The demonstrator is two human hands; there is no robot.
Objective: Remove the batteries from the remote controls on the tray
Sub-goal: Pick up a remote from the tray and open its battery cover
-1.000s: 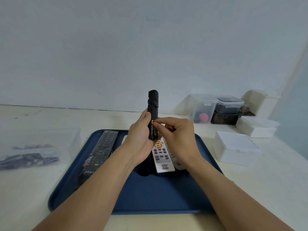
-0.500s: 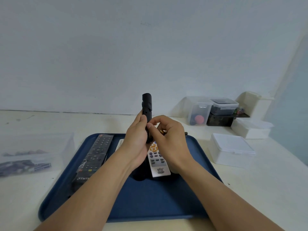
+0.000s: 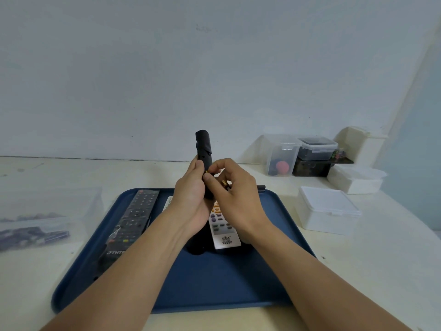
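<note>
Nearest the camera, on the tray (image 3: 274, 295), a white remote (image 3: 223, 231) and a long black remote (image 3: 133, 218) are laid flat. Above them a small black remote (image 3: 204, 149) is held upright, gripped by the left hand (image 3: 191, 199). A battery (image 3: 224, 183), seemingly half out, is pinched by the right hand (image 3: 235, 194) fingers (image 3: 210, 181). Small, rigid and smooth, it is best taken by its sides. Boxes (image 3: 327, 211) are seen farther along the table (image 3: 381, 259).

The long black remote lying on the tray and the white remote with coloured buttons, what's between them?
In the head view, the left hand and forearm fill that gap, hiding most of the blue tray; another white remote's edge peeks out there.
</note>
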